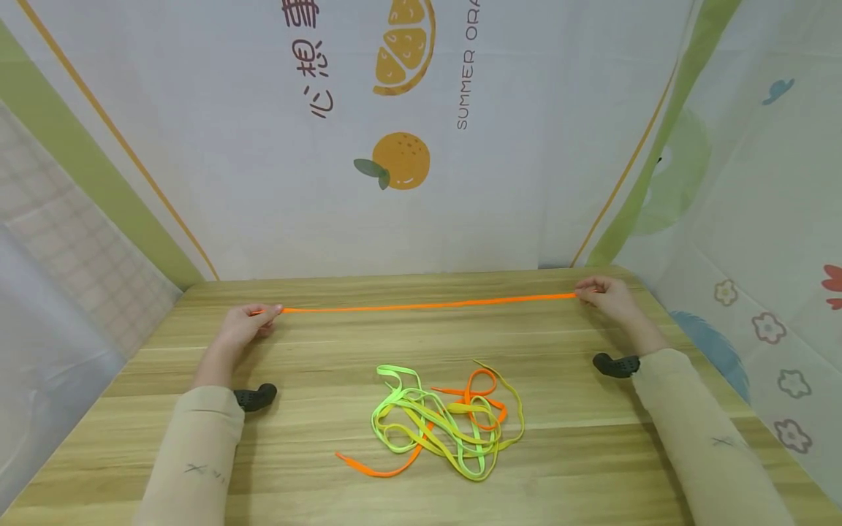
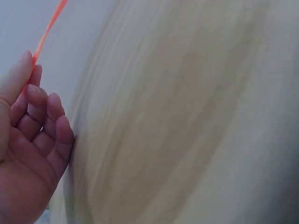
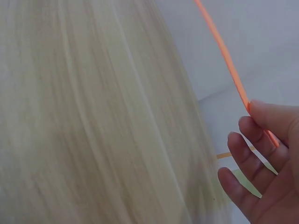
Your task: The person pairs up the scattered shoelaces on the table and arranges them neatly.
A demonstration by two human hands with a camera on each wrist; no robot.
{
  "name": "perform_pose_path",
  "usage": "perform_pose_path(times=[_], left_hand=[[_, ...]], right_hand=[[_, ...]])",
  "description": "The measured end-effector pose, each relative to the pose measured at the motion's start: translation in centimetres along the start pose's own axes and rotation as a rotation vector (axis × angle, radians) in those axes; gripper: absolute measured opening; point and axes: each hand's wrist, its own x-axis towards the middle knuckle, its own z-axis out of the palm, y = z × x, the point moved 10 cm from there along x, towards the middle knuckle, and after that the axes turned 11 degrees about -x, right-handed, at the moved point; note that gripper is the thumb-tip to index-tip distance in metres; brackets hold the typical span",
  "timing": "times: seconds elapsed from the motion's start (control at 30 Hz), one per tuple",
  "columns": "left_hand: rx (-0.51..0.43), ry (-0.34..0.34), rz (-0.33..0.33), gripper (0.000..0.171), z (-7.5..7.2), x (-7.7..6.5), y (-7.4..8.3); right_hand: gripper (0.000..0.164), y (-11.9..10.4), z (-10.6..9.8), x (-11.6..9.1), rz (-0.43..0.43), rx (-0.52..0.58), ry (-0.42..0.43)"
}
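A flat orange shoelace (image 1: 421, 306) stretches almost straight across the far part of the table. At its left end my left hand (image 1: 246, 324) pinches it between thumb and forefinger; the left wrist view shows the same hand (image 2: 35, 126) with its other fingers loosely bent. My right hand (image 1: 608, 298) pinches the other end, and a short tail of the lace (image 3: 271, 137) runs past the thumb in the right wrist view. Nearer me lies a loose tangle of a light green shoelace (image 1: 378, 431), a yellow shoelace (image 1: 520, 409) and a second orange shoelace (image 1: 375, 473).
The wooden table (image 1: 316, 343) ends at a white printed curtain (image 1: 263, 183) behind. More patterned cloth (image 1: 756, 241) hangs along the right side. Black wrist devices (image 1: 256, 397) jut inward from both sleeves.
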Motion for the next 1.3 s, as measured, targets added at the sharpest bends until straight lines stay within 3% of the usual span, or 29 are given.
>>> perform_pose_path(times=[0.17,0.4,0.57,1.0,1.3], left_hand=[[-0.006,0.036,0.013,0.064,-0.3,0.4,-0.4],[0.035,0.1,0.056,0.05,-0.5,0.7,-0.5],[0.094,0.132,0.029,0.046,-0.4,0.9,-0.6],[0.131,0.189,-0.039,0.044,0.0,1.3,-1.0],[0.232,0.21,-0.018,0.046,-0.1,1.0,-0.5]], right_hand=[[0.034,0.4,0.1,0.2,0.011,-0.015,0.026],[0.031,1.9,0.4,0.7,0.076,-0.014,0.046],[0.032,2.8,0.8,0.9,0.11,-0.027,0.073],[0.033,3.3,1.2,0.5,0.154,-0.129,0.111],[0.032,3.5,1.8,1.0,0.145,-0.154,0.089]])
